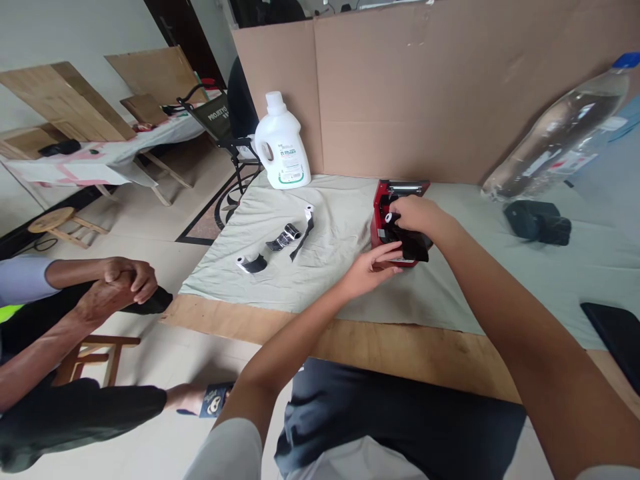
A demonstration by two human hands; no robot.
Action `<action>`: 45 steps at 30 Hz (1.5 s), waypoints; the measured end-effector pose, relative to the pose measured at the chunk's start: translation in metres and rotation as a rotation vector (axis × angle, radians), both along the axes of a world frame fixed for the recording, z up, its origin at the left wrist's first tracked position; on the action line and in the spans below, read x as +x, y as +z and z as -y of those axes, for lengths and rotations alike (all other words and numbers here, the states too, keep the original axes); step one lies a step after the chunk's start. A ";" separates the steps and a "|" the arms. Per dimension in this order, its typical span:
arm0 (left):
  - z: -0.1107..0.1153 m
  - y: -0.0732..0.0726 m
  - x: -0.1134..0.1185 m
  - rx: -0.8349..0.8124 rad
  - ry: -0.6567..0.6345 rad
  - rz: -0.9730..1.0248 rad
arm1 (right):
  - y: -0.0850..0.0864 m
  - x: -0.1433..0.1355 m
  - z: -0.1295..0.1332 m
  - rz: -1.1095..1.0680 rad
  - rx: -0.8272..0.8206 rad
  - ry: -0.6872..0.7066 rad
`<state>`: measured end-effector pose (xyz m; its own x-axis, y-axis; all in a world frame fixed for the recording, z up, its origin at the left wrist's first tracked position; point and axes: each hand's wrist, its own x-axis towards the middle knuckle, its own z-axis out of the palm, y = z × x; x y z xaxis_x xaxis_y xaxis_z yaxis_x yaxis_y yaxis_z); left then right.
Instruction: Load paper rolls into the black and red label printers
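A small red machine (375, 230) with its lid raised stands on the cloth-covered table in front of me. My right hand (413, 217) is over its opening, fingers closed around a small roll (391, 218) with a white core and black outer face. From that roll a black strip (414, 247) hangs over the machine's front. My left hand (373, 270) rests against the machine's lower left front, fingers stretched out and holding nothing. To the left, three similar loose rolls lie partly unwound: one black-and-white roll (250, 263), a shiny one (284, 237), and another with a trailing strip (306, 230).
A white detergent bottle (284, 147) stands at the back left, before a cardboard panel (380, 100). On the right are a large plastic-wrapped bottle (560, 133), a black object (537, 222) and a flat black item (613, 333). Another person's clasped hands (120, 283) are at left.
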<state>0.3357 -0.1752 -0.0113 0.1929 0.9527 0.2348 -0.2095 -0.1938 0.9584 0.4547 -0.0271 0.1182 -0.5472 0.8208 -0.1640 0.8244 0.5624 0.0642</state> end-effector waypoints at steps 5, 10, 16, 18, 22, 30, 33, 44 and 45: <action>-0.008 -0.003 0.007 0.101 0.136 -0.204 | -0.008 -0.010 -0.005 0.033 -0.007 0.005; -0.017 -0.007 0.019 0.165 0.367 -0.385 | -0.023 -0.012 -0.014 -0.047 -0.116 -0.042; -0.018 -0.013 0.022 0.312 0.378 -0.388 | -0.031 0.036 -0.007 -0.787 -0.048 -0.139; -0.017 -0.013 0.022 0.344 0.376 -0.377 | -0.034 0.049 -0.013 -1.062 0.145 -0.352; -0.015 -0.012 0.024 0.394 0.368 -0.360 | -0.042 0.046 -0.041 -1.457 0.153 -0.518; -0.012 -0.007 0.025 0.408 0.355 -0.337 | -0.087 0.054 -0.027 -1.360 0.006 -0.439; -0.011 -0.004 0.024 0.344 0.344 -0.362 | -0.106 0.065 -0.010 -1.320 -0.104 -0.480; -0.011 0.007 0.010 0.260 0.508 -0.483 | -0.122 0.052 0.011 -1.546 -0.325 -0.395; -0.012 0.010 0.005 0.239 0.558 -0.517 | -0.123 0.052 0.011 -1.532 -0.321 -0.384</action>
<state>0.3410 -0.1632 -0.0010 -0.1574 0.8760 0.4559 0.4390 -0.3514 0.8269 0.5068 -0.0386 -0.0048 -0.1300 0.9825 0.1332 0.0874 0.1451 -0.9855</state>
